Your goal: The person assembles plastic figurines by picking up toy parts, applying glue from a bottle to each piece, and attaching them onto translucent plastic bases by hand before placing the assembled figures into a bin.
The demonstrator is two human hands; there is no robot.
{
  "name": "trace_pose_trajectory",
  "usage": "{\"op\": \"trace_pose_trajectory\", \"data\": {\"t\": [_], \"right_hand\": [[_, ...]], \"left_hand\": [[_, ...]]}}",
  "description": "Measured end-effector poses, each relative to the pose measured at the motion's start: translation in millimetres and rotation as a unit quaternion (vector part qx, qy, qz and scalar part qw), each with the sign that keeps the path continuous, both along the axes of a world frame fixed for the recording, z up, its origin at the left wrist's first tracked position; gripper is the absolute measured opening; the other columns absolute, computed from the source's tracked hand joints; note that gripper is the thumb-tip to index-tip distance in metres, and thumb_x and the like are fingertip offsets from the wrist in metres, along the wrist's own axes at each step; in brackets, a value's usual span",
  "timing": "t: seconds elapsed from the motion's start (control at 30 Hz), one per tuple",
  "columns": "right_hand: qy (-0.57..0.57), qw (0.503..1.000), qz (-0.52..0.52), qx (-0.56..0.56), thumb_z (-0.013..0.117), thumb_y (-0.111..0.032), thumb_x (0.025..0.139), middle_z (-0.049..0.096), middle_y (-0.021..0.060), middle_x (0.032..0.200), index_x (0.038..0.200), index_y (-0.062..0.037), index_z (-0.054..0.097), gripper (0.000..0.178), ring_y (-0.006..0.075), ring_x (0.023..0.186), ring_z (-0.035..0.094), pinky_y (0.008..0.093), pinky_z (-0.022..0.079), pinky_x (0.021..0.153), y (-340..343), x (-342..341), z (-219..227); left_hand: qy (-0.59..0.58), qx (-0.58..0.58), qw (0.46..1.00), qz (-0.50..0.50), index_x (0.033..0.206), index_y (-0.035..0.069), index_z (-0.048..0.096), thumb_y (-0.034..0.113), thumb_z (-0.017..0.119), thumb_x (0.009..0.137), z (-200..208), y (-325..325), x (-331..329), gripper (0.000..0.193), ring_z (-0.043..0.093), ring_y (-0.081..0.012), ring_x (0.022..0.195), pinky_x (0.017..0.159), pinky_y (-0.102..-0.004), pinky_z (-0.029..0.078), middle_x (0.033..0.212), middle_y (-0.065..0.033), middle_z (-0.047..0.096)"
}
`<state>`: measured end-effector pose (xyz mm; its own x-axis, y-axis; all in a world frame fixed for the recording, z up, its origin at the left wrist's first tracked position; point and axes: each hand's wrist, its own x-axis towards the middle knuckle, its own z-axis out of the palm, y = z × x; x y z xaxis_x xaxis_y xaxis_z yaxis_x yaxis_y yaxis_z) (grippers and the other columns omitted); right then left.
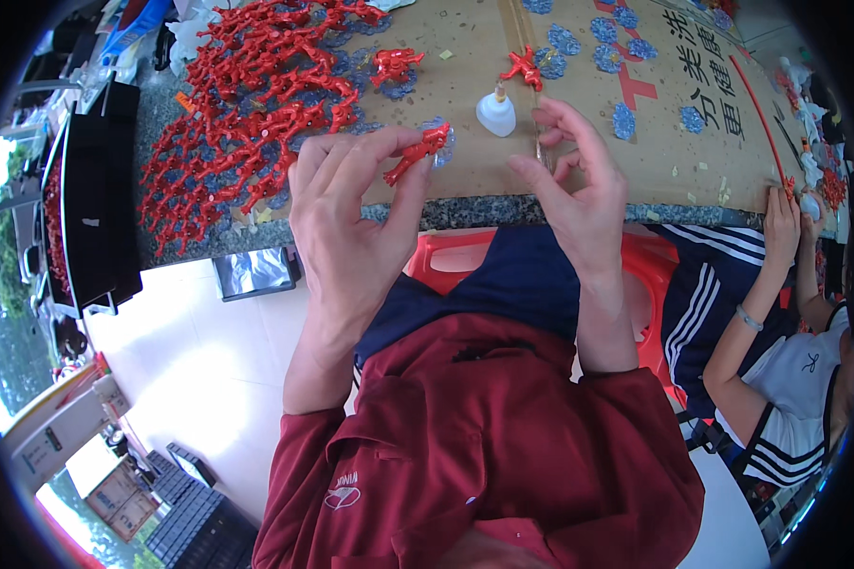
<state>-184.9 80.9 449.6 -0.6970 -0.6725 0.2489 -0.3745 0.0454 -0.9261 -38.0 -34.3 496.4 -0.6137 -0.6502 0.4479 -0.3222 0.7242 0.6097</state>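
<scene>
My left hand (346,209) pinches a small red plastic figure (419,155) between thumb and fingertips, above the table's near edge. A clear bluish disc (443,142) shows behind the figure; whether the two are joined I cannot tell. Across from it, my right hand (586,194) is raised with thumb and fingers apart, and I see nothing held in it. Between the hands, slightly farther off, stands a small white squeeze bottle (496,114) with a narrow tip. Another red figure (524,69) lies just beyond the bottle, beside clear bluish discs (565,40).
Red figures (256,104) with bluish discs cover the table's left side. A cardboard sheet (484,180) lies over the stone tabletop (474,213). More discs (623,121) are scattered at the right. Farther right, a person's hands (783,223) work beside a long red strip (759,114).
</scene>
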Motion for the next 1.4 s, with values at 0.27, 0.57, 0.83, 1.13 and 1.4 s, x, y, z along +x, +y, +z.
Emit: {"op": "trace_pose_trajectory", "data": {"t": [0.27,0.57,0.83,1.13,1.4], "right_hand": [[0.190,0.981,0.003,0.022,0.068,-0.007,0.069,0.062,0.0102,0.091,0.103,-0.0028,0.058,0.036,0.0257,0.082,0.056,0.0337,0.045,0.071,-33,-1,-19],[0.128,0.988,-0.018,-0.082,0.068,0.000,0.067,0.062,0.0100,0.087,0.096,-0.0021,0.060,0.030,0.0247,0.077,0.057,0.0322,0.045,0.066,-22,-7,-17],[0.124,0.987,-0.006,-0.103,0.069,-0.001,0.067,0.062,0.0103,0.087,0.095,-0.0012,0.060,0.029,0.0251,0.077,0.057,0.0321,0.046,0.066,-16,-6,-16],[0.128,0.987,-0.007,-0.094,0.069,-0.001,0.067,0.062,0.0085,0.087,0.094,-0.0020,0.060,0.029,0.0245,0.076,0.056,0.0315,0.046,0.066,-17,-9,-14],[0.129,0.987,-0.010,-0.096,0.068,-0.001,0.067,0.062,0.0086,0.087,0.095,-0.0022,0.060,0.029,0.0244,0.076,0.056,0.0315,0.046,0.065,-19,-7,-14]], "left_hand": [[-0.191,-0.142,0.971,0.036,0.089,0.006,0.063,0.010,0.066,0.068,-11,-23,-27,0.021,0.051,-0.0242,0.085,0.075,-0.0390,0.028,0.078,-0.0067,0.062],[-0.154,-0.168,0.973,0.031,0.086,0.007,0.066,0.009,0.066,0.068,5,-51,-38,0.018,0.051,-0.0224,0.085,0.075,-0.0345,0.029,0.077,-0.0049,0.061],[-0.312,-0.214,0.904,-0.199,0.090,0.014,0.070,-0.003,0.055,0.067,22,-113,-63,0.032,0.048,-0.0211,0.097,0.082,-0.0348,0.032,0.095,-0.0059,0.056],[-0.351,-0.179,0.888,-0.237,0.092,0.014,0.068,0.001,0.054,0.074,23,-117,-60,0.026,0.049,-0.0188,0.098,0.083,-0.0361,0.030,0.094,-0.0062,0.056],[-0.334,-0.193,0.887,-0.255,0.092,0.013,0.068,0.008,0.056,0.077,19,-118,-64,0.020,0.049,-0.0200,0.098,0.083,-0.0381,0.031,0.092,-0.0066,0.057]]}}
